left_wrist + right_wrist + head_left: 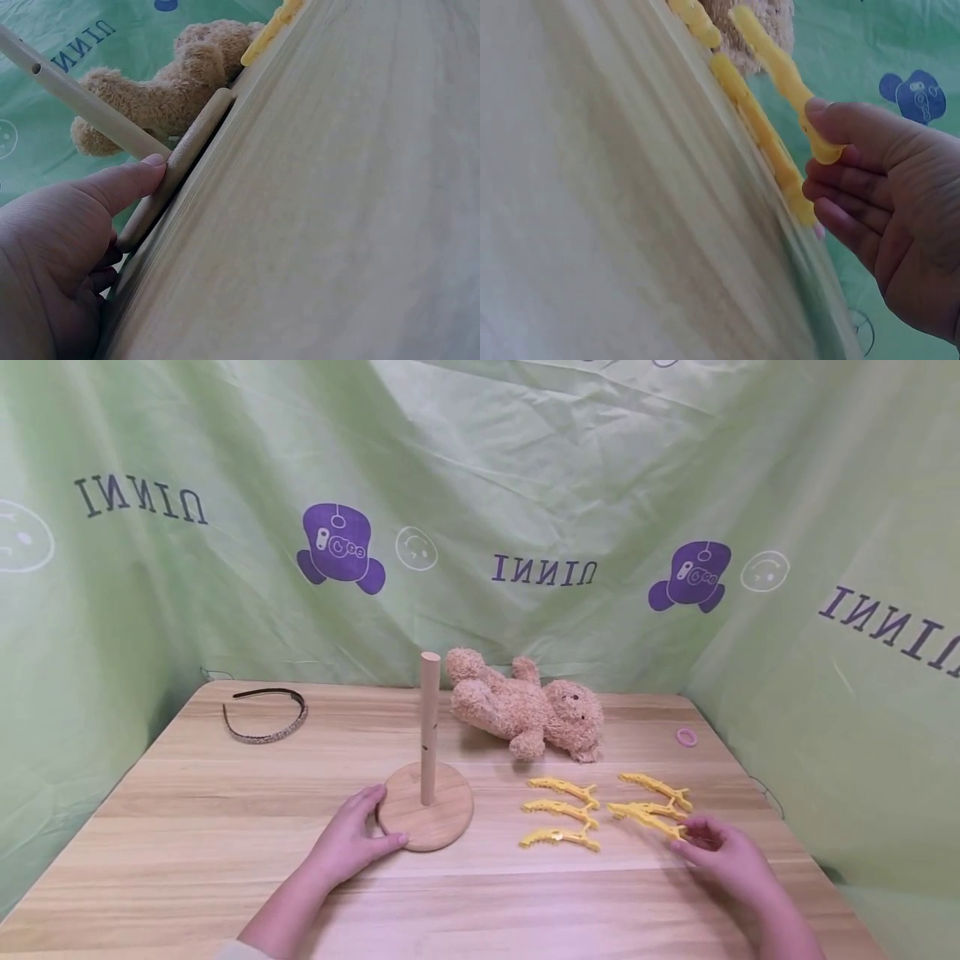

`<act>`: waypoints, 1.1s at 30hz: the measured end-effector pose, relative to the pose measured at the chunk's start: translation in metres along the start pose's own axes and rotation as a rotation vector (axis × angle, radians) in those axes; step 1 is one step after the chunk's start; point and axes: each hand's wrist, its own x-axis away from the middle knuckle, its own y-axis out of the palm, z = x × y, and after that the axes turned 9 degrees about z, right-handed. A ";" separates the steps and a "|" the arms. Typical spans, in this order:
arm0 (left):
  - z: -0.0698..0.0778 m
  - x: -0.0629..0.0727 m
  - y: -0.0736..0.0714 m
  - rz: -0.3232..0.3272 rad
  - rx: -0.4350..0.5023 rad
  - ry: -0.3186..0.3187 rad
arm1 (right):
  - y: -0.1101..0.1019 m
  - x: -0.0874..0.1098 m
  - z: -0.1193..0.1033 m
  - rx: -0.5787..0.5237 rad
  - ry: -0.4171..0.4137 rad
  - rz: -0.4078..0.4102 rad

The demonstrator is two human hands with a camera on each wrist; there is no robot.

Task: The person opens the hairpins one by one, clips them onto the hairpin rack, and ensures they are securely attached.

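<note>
A wooden stand, a round base with an upright peg (pixel 428 727), is on the table. My left hand (pixel 351 842) grips the near left rim of its base (pixel 442 822), thumb on top; the fingers beneath are partly hidden in the left wrist view. My right hand (pixel 726 858) pinches one end of a yellow alligator hair clip (pixel 780 71) between thumb and fingers. That clip is held above the table, tilted, as the right wrist view shows. Under and behind it lie two more yellow clips (pixel 654 787). Three others (pixel 558 810) lie in a column between the stand and these.
Behind the clips a fluffy teddy bear (pixel 517 702) lies on its side. A glittery headband (pixel 273 737) sits at the far left of the wooden table (pixel 187 835), a small pink ring (pixel 686 737) at the far right. Green printed cloth (pixel 480 485) surrounds the table's back and sides.
</note>
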 end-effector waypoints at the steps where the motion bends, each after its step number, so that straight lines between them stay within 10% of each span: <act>1: 0.000 0.000 0.000 0.001 -0.002 0.002 | 0.000 0.000 -0.004 -0.027 0.005 -0.001; 24: 0.001 0.001 0.001 0.029 0.005 -0.015 | 0.095 -0.022 -0.153 -0.183 -0.510 0.058; 33: 0.001 0.001 0.002 0.037 0.002 -0.013 | 0.130 -0.027 -0.196 -0.263 -0.587 0.039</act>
